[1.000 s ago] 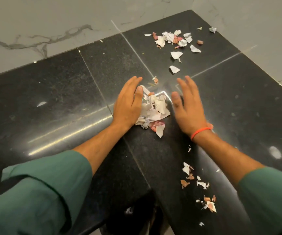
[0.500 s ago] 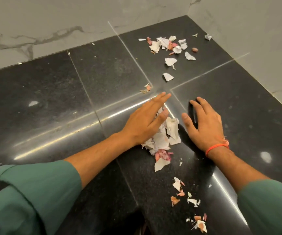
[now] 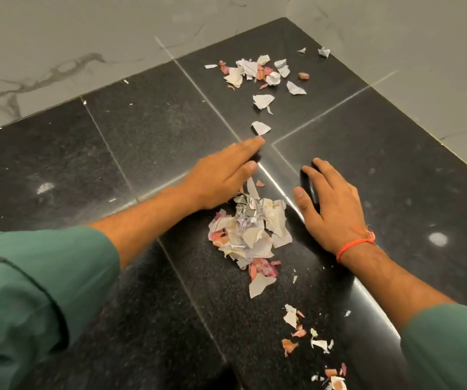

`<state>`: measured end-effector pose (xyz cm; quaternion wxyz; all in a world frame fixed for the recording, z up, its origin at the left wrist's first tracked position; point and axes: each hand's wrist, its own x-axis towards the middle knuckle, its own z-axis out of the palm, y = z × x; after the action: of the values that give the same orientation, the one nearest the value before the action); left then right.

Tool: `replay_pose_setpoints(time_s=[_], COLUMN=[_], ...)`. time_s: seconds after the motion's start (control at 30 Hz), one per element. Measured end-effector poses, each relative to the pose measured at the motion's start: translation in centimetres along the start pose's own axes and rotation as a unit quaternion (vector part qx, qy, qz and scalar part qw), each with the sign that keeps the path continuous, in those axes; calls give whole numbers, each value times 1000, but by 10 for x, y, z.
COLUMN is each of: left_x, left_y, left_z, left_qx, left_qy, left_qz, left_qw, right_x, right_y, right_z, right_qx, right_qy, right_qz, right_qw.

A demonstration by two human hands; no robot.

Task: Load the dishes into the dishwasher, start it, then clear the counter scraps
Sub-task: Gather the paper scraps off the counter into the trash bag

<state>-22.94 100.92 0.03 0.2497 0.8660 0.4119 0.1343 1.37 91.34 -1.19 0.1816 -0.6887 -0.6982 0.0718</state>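
Note:
A heap of torn paper and pink peel scraps (image 3: 250, 232) lies on the black granite counter (image 3: 114, 164) between my hands. My left hand (image 3: 221, 175) lies flat with straight fingers on the counter, just behind and left of the heap, its edge against the scraps. My right hand (image 3: 330, 206) rests flat on the counter to the right of the heap, fingers spread and relaxed, holding nothing. A second scatter of scraps (image 3: 257, 73) sits near the back corner. Smaller bits (image 3: 308, 336) trail toward the front edge.
Grey marble walls (image 3: 86, 38) close the counter at the back and on the right, meeting in a corner. A single white scrap (image 3: 260, 128) lies just beyond my left fingertips. Green sleeves (image 3: 29, 291) cover both forearms at the bottom of the view.
My left hand has swept the heap toward me and reached farther out over the counter seam. My right hand has stayed flat beside the heap, sliding back with it.

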Motion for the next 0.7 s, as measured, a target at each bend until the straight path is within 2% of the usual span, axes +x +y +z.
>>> replay_pose_setpoints(time_s=[0.13,0.33,0.43,0.5,0.57,0.6,0.7], left_x=[-27,-56,-64,-66,-67,-68,-66], left_y=[27,75,95,102,100,95,61], left_z=[19,55,69,68,57,49,25], left_qx=[-38,-48,-70,-151,-258,-274,-221], left_qy=[-44,-52,-38,-16,38,76,169], left_qz=[53,105,85,43,5,-14,-94], left_qw=[997,992,993,987,965,959,956], right_x=[-1,0,0,0,0,-1,-3], right_y=[1,5,6,5,4,3,3], right_z=[-1,-2,-1,-3,-5,-6,-8], right_qx=[25,68,95,110,117,119,112], right_qy=[8,19,27,36,45,48,47], right_qz=[6,6,11,9,5,4,8], right_qw=[1000,997,995,993,992,992,993])
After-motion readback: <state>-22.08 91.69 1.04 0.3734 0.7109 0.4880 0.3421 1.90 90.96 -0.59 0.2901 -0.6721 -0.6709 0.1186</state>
